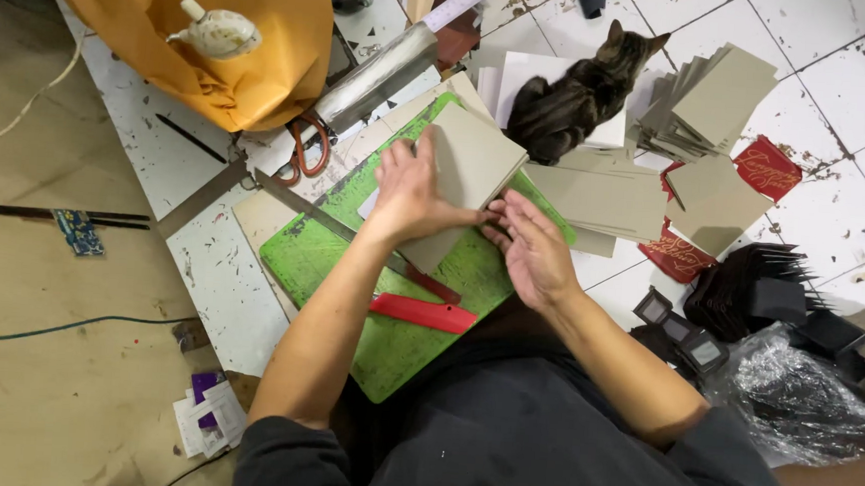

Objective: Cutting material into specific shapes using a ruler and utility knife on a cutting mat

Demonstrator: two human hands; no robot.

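Dark-clothed lap and forearms fill the near edge, reaching onto a green mat (332, 257) laid on the floor as a work surface. Left hand (411, 192) presses flat and open on a grey board stack (473, 160), pinning it square on the mat's far part. Right hand (534, 254) has its fingers curled against the stack's near-right edge, steadying it; whether it truly grips, I cannot tell. Red knife (423, 313) lies near on the mat, within reach. Farther right, a cat (571, 101) sits among more boards (712, 95).
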